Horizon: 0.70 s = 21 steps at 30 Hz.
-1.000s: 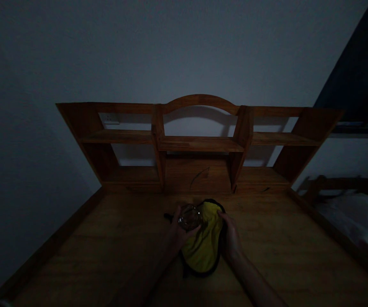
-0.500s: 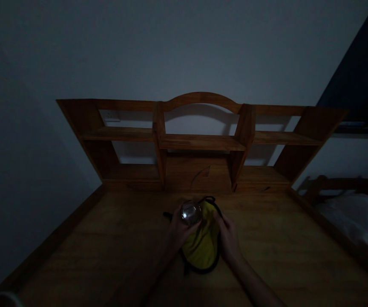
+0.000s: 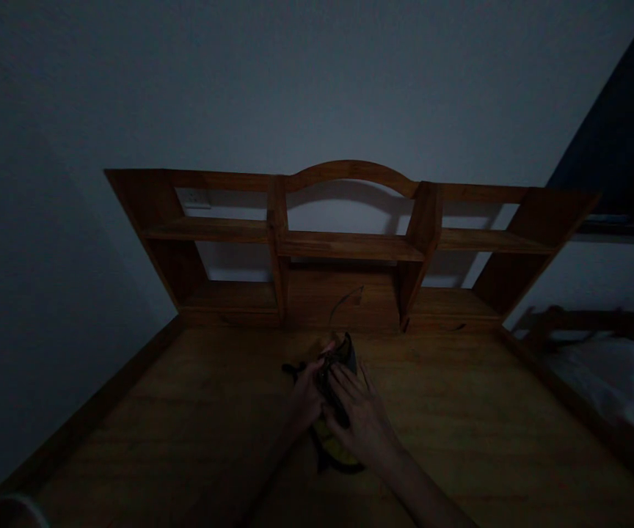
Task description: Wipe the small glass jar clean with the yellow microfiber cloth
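A yellow cloth with black edging and strap-like ends lies on the wooden desk, its upper part folded over to show a dark side. My left hand is closed at the left of the fold, around a small round shiny object that the cloth now almost wholly covers. My right hand bends over the folded cloth from the right, its fingers pressed on the dark fabric and gripping it against that object. The dim light hides the finer detail between the fingers.
Behind the hands stands a wooden shelf unit against the wall, at the back of the wooden desk top. A pale rounded rim shows at the lower left corner. Whitish bedding lies beyond the right edge.
The right side of the cloth has been folded leftward over the round shiny object, hiding it and most of the yellow. My right hand has moved left on top of it.
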Available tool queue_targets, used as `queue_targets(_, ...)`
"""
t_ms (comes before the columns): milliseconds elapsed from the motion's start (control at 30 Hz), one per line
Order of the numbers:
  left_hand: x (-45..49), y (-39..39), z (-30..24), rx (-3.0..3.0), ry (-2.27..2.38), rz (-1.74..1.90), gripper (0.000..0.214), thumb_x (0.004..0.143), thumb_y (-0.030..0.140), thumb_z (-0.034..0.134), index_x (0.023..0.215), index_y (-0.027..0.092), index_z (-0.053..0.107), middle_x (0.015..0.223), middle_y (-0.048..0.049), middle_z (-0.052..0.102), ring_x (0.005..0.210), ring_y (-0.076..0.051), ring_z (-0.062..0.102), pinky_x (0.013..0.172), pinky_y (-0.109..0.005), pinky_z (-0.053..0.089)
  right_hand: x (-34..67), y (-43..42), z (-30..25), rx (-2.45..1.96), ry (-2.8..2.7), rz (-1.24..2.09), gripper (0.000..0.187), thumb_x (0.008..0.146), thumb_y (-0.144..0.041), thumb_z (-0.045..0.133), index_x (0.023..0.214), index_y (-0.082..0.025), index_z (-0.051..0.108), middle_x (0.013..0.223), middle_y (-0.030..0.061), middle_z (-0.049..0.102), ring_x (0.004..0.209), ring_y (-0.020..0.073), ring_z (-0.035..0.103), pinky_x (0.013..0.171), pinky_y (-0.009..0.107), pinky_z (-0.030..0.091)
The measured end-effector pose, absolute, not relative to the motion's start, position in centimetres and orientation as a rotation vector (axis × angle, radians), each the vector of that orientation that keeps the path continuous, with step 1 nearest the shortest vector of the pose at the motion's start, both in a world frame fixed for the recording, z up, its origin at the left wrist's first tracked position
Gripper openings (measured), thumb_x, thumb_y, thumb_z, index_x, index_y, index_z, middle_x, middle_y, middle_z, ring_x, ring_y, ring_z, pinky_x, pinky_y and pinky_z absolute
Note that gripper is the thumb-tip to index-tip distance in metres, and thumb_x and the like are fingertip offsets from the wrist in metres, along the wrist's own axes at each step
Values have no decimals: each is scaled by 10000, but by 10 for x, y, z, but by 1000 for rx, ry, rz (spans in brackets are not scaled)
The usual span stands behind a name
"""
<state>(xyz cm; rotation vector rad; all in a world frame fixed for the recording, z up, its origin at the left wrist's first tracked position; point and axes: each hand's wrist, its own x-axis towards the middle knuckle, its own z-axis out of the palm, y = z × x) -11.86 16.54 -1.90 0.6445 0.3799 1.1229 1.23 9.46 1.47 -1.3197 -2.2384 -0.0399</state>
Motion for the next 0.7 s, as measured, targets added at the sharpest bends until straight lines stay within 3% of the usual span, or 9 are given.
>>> queue_targets(233,-119,162,-13,631,341,1157,330,844,271,577,1148,175,662,1311,-61,578,1306,-222,449,1148,-322,258,2,93,5,-1407,-2220,-178,573,898,-258,458,1453,-174,346,1472,87,388,1376,238,318,1182,529,107)
queue_targets(467,-116,166,-16,542,352,1090,390,843,254,563,1213,151,626,1312,-83,576,1287,-224,471,1143,-336,265,2,89,2,-1415,-2192,-120,414,895,-260,489,1295,-160,521,1242,102,570,1238,261,448,1184,527,89)
queue_targets(567,-116,166,-20,510,352,1040,384,856,256,553,1216,142,621,1298,-85,587,1243,-212,513,1138,-335,272,3,88,5,-1391,-2219,-42,415,847,-210,515,1260,-167,533,1200,99,569,1207,271,448,1165,536,154)
queue_targets(700,-113,172,-29,417,420,1038,296,844,280,569,1076,134,684,1144,-68,672,1138,-199,584,1119,-315,300,3,88,4,-1367,-2191,88,459,768,-189,564,1224,-153,536,1209,117,537,1193,290,431,1107,513,292)
